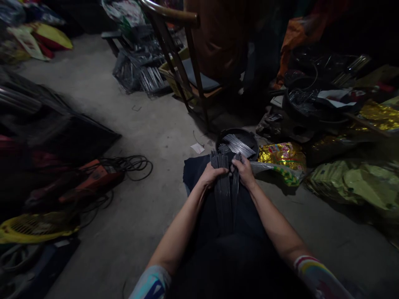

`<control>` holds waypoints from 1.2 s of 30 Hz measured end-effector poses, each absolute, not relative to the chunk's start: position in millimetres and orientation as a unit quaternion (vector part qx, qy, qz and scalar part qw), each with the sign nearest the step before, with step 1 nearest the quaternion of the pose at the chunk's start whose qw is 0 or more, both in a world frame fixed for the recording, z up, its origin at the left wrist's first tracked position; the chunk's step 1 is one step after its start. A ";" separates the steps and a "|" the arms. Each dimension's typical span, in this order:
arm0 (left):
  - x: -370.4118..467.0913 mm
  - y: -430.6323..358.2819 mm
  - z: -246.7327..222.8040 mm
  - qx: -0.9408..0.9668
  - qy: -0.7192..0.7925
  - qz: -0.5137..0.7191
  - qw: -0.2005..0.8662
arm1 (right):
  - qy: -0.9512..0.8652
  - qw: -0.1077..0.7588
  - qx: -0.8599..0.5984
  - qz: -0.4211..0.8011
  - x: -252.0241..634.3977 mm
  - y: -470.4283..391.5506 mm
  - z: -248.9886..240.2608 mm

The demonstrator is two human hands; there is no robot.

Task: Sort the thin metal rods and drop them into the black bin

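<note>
Left hand: the bare left hand is closed around a thick bundle of thin dark-grey rods, thumb across the front.
Right hand: the bare right hand pinches a slimmer bunch of similar dark-grey rods, just beside the thick bundle.
Rods' place: both lots over the dark navy cloth on the person's lap, tops near the tub.
Tub: round black tub beyond the hands, loose silver-grey rods inside.
Right of tub: shiny gold printed packet on the grey concrete floor.
Beyond: brown wooden armchair.
Left side: orange-red object, blurred, near looped black cable.
</note>
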State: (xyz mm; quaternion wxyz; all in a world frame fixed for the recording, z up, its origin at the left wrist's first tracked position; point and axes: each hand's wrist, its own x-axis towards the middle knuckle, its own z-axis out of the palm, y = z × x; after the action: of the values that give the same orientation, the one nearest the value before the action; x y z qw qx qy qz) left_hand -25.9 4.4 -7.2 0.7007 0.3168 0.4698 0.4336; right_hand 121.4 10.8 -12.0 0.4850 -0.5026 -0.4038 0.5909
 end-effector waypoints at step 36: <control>-28.6 3.3 -10.6 0.314 0.471 0.452 0.690 | -0.462 0.486 -0.524 0.526 122.2 10.4 -12.1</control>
State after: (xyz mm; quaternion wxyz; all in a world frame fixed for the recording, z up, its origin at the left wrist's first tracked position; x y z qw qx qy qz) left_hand -28.6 3.3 -10.6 0.6897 0.3135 0.4706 0.4522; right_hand 122.2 10.4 -12.1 0.4858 -0.5238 -0.4620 0.5255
